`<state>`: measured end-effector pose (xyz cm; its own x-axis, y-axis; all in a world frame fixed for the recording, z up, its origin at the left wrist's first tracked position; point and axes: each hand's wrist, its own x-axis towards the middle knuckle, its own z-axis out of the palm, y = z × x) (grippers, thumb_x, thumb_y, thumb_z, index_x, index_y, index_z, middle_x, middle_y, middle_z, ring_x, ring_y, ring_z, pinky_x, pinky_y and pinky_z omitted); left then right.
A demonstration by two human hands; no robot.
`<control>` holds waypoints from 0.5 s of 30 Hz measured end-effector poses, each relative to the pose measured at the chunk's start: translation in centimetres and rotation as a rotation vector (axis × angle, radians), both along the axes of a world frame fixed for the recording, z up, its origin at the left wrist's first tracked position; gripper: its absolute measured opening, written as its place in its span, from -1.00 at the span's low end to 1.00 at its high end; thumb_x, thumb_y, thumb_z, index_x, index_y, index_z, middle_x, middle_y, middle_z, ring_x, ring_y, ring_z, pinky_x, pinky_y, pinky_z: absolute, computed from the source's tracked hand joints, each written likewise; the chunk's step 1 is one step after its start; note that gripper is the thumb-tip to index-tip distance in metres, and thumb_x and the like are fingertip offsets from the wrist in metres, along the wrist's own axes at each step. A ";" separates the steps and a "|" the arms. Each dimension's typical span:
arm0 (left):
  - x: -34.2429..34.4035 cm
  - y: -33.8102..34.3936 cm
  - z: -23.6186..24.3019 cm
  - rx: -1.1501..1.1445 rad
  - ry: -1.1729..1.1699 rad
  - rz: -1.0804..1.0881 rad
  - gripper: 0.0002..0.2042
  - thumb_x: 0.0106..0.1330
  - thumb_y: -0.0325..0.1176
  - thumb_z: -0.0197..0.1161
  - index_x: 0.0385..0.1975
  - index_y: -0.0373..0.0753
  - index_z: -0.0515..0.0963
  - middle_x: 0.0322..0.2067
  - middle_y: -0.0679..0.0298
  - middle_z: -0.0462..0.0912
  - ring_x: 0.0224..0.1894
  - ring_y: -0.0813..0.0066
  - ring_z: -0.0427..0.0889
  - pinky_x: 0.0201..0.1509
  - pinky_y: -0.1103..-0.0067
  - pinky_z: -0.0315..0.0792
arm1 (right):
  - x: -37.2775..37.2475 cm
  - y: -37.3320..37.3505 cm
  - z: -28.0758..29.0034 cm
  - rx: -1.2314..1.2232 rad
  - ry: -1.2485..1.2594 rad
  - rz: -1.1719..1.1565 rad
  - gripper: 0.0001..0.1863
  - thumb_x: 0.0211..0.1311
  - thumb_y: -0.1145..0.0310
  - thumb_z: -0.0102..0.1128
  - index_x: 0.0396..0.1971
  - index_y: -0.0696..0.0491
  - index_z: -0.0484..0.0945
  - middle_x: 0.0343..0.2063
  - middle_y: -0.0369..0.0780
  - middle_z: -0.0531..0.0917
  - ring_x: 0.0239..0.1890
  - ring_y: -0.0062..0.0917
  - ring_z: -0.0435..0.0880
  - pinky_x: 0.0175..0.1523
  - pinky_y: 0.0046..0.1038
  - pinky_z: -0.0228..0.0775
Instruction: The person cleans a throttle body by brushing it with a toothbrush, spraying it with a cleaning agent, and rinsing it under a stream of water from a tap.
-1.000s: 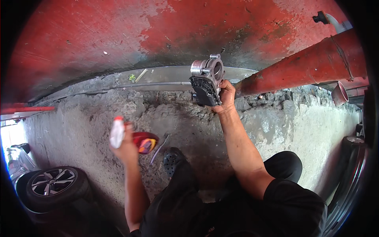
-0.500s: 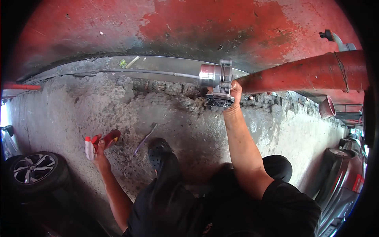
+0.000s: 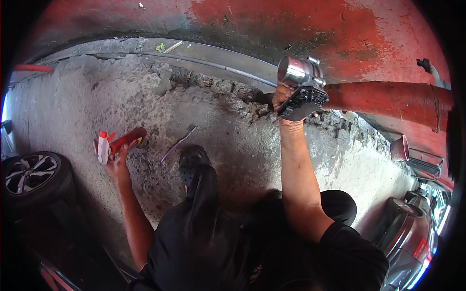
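Observation:
My right hand (image 3: 283, 99) is raised high and grips a metal engine part (image 3: 302, 87) with a shiny round bore and a black ribbed housing, held in front of the red wall. My left hand (image 3: 115, 160) is stretched out low to the left, fingers closed around a red spray can (image 3: 124, 141) with a white nozzle end (image 3: 103, 147), close to the rough concrete ground (image 3: 145, 102). A thin purple-handled brush (image 3: 178, 144) lies on the concrete between my hands, just beyond my black shoe (image 3: 191, 162).
A red wall (image 3: 252, 24) rises behind a metal strip (image 3: 213, 56) at its foot. A thick red pipe (image 3: 388, 102) runs right. A car wheel (image 3: 29, 174) lies at the left, and a vehicle (image 3: 417, 228) stands at the lower right.
My left hand has swung out and down to the left with the spray can. The right hand keeps the metal part raised, and the view has turned leftward.

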<state>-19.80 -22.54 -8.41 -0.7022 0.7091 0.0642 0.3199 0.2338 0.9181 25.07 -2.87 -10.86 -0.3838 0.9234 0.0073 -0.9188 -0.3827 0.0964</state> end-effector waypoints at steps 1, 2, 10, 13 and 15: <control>0.1 -0.7 -0.3 0.085 0.068 0.058 -0.44 0.23 -0.45 0.34 0.23 -0.37 0.32 0.17 0.03 0.42 0.10 0.28 0.50 0.23 0.38 0.37 | 0.0 0.2 0.5 0.002 0.013 0.025 -0.44 0.06 -0.02 0.19 -0.09 0.14 0.52 -0.33 -0.13 0.51 -0.31 -0.45 0.42 -0.19 -0.36 0.51; 0.8 -1.9 -1.1 0.084 0.060 0.057 -0.44 0.23 -0.45 0.34 0.23 -0.37 0.32 0.17 0.03 0.42 0.10 0.28 0.50 0.23 0.38 0.37 | 0.1 0.0 0.6 0.001 0.005 0.024 -0.44 0.06 -0.02 0.19 -0.09 0.14 0.52 -0.33 -0.13 0.51 -0.31 -0.45 0.42 -0.19 -0.36 0.51; 16.7 9.1 3.4 -0.177 -1.015 -0.680 -0.43 0.44 -0.21 0.11 0.36 -0.25 0.13 0.24 -0.02 0.35 0.17 0.08 0.50 0.13 0.23 0.49 | -2.5 1.1 6.6 0.069 -0.959 -0.215 -0.38 -0.08 0.48 0.01 0.13 0.18 0.43 -0.05 -0.13 0.62 -0.05 -0.40 0.63 0.14 -0.40 0.46; 21.7 17.7 4.5 -0.167 -1.634 -0.887 -0.23 0.37 0.32 -0.14 0.35 -0.22 0.14 0.28 0.02 0.30 0.30 -0.05 0.29 0.25 0.00 0.30 | -6.5 0.7 8.3 0.302 -1.508 -0.386 -0.39 -0.08 0.70 0.07 0.11 0.15 0.48 -0.07 -0.28 0.59 -0.06 -0.64 0.54 0.06 -0.55 0.40; 23.3 19.3 4.1 -0.014 -1.662 -0.741 -0.21 0.34 0.36 -0.14 0.34 -0.20 0.17 0.27 0.06 0.31 0.29 0.00 0.30 0.27 0.04 0.30 | -8.0 0.0 9.9 0.565 -1.846 -0.480 -0.35 -0.10 0.71 0.10 0.15 0.14 0.44 0.00 -0.16 0.55 0.00 -0.40 0.57 0.11 -0.48 0.42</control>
<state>3.51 -3.19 -4.35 0.4027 0.8635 -0.3037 -0.7934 0.4948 0.3545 17.07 -2.90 -0.96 -0.0331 0.9704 0.2391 0.2358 0.2401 -0.9417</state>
